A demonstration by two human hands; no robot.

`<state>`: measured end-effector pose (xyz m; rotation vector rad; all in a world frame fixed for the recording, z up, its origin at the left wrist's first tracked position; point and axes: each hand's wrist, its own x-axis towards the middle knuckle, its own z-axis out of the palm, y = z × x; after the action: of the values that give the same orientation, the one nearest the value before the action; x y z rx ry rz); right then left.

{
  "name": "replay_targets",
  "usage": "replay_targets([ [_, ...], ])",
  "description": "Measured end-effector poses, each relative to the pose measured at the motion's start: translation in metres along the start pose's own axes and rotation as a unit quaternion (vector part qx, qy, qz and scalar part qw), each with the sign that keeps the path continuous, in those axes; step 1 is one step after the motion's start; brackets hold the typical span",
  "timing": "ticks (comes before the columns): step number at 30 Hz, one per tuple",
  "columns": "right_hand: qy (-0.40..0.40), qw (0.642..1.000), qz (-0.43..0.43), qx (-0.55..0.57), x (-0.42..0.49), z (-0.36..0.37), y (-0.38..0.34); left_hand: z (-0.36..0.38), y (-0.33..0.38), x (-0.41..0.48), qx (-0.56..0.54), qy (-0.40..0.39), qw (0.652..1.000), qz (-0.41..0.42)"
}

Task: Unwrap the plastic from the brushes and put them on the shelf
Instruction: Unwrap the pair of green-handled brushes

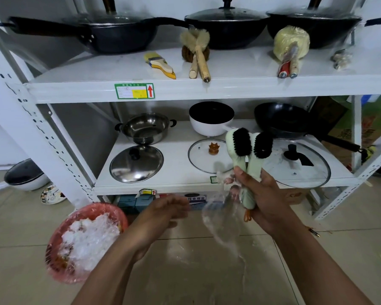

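Right hand point(266, 201) grips two green-handled scrub brushes point(249, 148) by the handles, fingers curled round them, black bristle heads up, in front of the white shelf point(185, 91), at its lower tier. Clear plastic wrap point(220, 219) hangs loose off the handles. Left hand point(163, 211) is just beside the wrap, fingers straight and together, motion-blurred. Red basket point(101, 206) of crumpled plastic sits on the floor at the shelf's left foot.
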<state>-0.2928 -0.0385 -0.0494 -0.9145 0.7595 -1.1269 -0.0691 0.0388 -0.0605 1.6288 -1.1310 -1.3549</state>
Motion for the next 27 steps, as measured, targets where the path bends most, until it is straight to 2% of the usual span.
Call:
replay_targets([
  [2,-0.031,0.999,0.014,-0.016,-0.002,0.004,0.001,0.005,0.003,0.000,-0.017,0.010,0.998,0.065],
  [4,-0.060,0.997,0.029,-0.026,-0.006,0.011,0.001,0.013,0.008,-0.003,-0.047,-0.015,0.992,0.117],
  [9,-0.105,0.992,0.055,-0.030,-0.009,0.021,0.004,0.024,0.009,-0.005,-0.088,-0.097,0.979,0.158],
  [13,-0.105,0.991,0.062,-0.054,-0.006,0.018,0.008,0.023,0.007,0.001,-0.124,-0.029,0.976,0.178],
  [16,-0.099,0.992,0.050,-0.068,-0.004,0.014,0.011,0.022,0.009,0.003,-0.192,0.003,0.965,0.177],
  [19,-0.055,0.995,0.016,-0.087,0.000,0.014,0.013,0.022,0.012,0.004,-0.265,0.041,0.950,0.161],
  [23,-0.025,0.990,-0.024,-0.135,0.004,0.011,0.014,0.018,0.012,0.007,-0.228,0.123,0.951,0.167],
  [27,-0.013,0.986,-0.038,-0.160,0.004,0.008,0.011,0.008,0.006,0.014,-0.231,0.195,0.939,0.166],
])
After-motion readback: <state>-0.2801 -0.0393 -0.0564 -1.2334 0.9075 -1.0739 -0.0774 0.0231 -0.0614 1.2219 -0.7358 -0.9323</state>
